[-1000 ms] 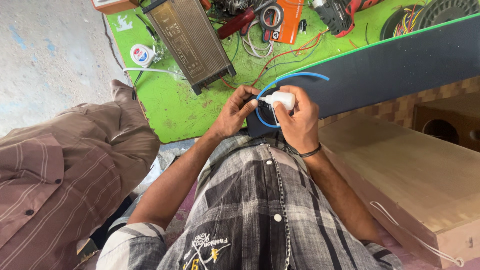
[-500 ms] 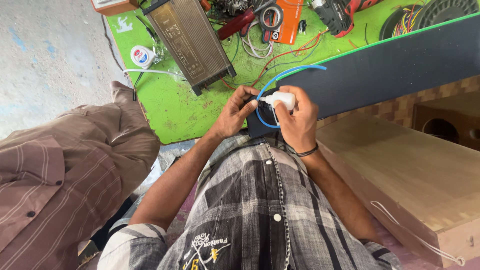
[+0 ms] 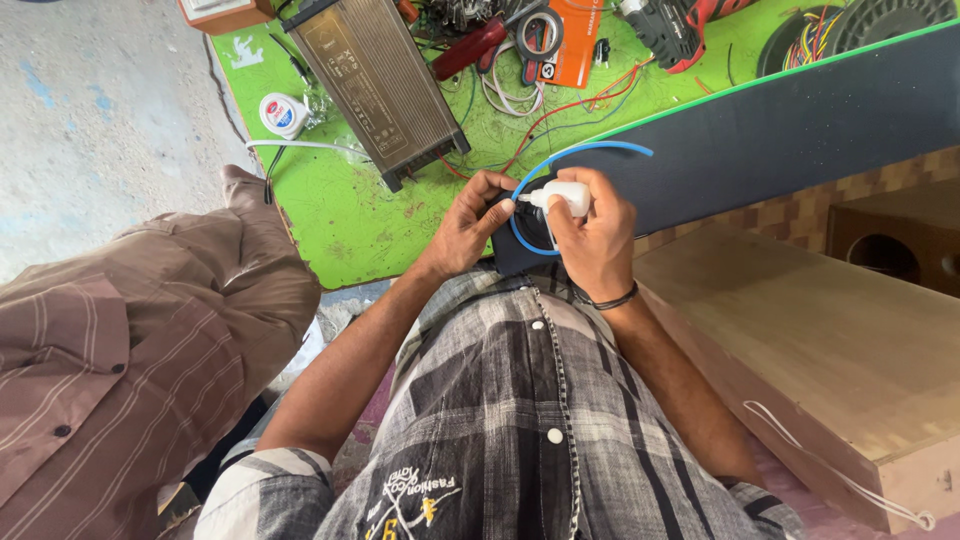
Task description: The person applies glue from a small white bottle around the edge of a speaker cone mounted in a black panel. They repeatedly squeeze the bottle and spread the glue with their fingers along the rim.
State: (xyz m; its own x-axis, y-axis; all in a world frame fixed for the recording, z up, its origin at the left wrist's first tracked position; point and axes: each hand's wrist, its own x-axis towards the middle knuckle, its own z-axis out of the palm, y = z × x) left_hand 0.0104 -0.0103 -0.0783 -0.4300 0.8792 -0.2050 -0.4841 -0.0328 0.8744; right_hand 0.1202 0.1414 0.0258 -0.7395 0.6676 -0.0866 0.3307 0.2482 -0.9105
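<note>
R hand is wrapped around a small white squeeze bottle, nozzle pointing left toward the L hand. L hand's fingers are curled and pinched at the nozzle tip, on or right by a loop of blue wire; exact contact pt is too small to make out, and can't tell if L hand grips the wire or a small dark part under it. Wire arcs up over both hands and back down, its lower end hidden behind R hand. All this sits at the near end of a long dark board w/ green edge, which runs up-right and is cut off by the frame. Behind it, a green mat w/ a grey metal box (power supply type), a white tape roll, red and white loose wires, black tape roll, orange card; top items cropped. R side: a pale wooden box, w/ a white cord near its lower corner. L side: another person's brown striped sleeve and trouser leg, rest out of view. Black band on R wrist.
</note>
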